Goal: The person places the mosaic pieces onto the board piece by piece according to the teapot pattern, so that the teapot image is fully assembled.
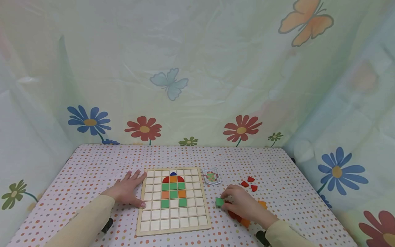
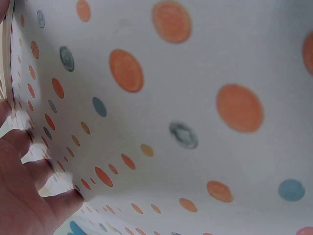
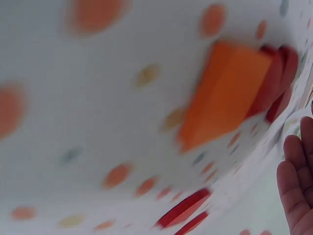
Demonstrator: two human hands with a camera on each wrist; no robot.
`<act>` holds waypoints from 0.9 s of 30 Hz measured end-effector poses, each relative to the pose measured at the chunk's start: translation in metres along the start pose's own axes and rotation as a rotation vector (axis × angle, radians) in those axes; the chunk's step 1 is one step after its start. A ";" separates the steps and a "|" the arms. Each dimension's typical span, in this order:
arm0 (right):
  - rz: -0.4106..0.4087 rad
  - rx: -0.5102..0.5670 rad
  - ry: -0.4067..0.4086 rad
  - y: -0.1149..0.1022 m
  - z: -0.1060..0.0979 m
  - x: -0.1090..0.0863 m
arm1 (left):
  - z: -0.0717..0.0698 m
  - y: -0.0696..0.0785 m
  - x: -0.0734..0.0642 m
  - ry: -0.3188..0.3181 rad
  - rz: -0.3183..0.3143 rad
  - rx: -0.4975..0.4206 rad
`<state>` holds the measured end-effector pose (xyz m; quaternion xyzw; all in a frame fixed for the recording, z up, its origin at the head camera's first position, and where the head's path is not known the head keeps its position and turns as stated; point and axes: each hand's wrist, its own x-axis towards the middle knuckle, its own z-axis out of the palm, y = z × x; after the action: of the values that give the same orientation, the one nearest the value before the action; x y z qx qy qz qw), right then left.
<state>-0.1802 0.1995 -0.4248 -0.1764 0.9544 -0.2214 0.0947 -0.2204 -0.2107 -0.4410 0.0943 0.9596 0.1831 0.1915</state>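
Observation:
A wooden grid board (image 1: pixel 142 216) lies flat with square cells. Green square tiles (image 1: pixel 174 194), orange tiles (image 1: pixel 173 179), red quarter-round pieces (image 1: pixel 166 179) and a blue piece (image 1: pixel 173 174) sit in its upper middle cells. With fingers spread, my left hand (image 1: pixel 128 189) rests at the board's left edge, thumb and fingertips right at the rim. To the right of the board, my right hand (image 1: pixel 242 202) pinches a green square tile (image 1: pixel 219 202) between thumb and fingers. Red and orange pieces (image 1: pixel 245 222) lie partly hidden beneath this hand.
A picture card (image 1: pixel 211 176) with a coloured grid pattern lies at the board's upper right. Beyond my right hand lie several loose red quarter-round pieces (image 1: pixel 251 179). The dotted tablecloth (image 1: pixel 108 164) runs back to a flowered curtain (image 1: pixel 197 103).

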 end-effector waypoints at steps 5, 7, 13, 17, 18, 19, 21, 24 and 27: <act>-0.089 -0.013 -0.023 -0.012 0.008 0.009 | 0.001 -0.001 0.000 0.004 0.004 0.003; -0.106 -0.019 -0.024 -0.019 0.011 0.013 | 0.001 -0.001 0.000 0.002 0.002 0.001; -0.160 -0.034 -0.032 -0.041 0.023 0.027 | -0.001 0.000 0.000 -0.005 0.005 -0.001; -0.198 -0.057 -0.047 -0.057 0.030 0.035 | -0.001 -0.001 0.000 -0.007 0.006 -0.003; -0.209 -0.071 -0.052 -0.061 0.032 0.036 | -0.001 -0.001 0.000 -0.007 0.007 -0.003; -0.216 -0.077 -0.057 -0.065 0.033 0.037 | -0.001 -0.002 0.001 -0.007 0.006 -0.003; -0.229 -0.090 -0.069 -0.072 0.035 0.039 | 0.000 -0.002 0.001 -0.007 0.007 -0.003; -0.247 -0.104 -0.087 -0.082 0.039 0.042 | 0.000 -0.002 0.001 -0.005 0.009 -0.003; -0.263 -0.131 -0.098 -0.090 0.042 0.044 | 0.000 -0.002 0.001 -0.004 0.008 -0.005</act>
<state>-0.1833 0.0913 -0.4256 -0.3163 0.9297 -0.1605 0.0998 -0.2215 -0.2119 -0.4421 0.0979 0.9584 0.1862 0.1928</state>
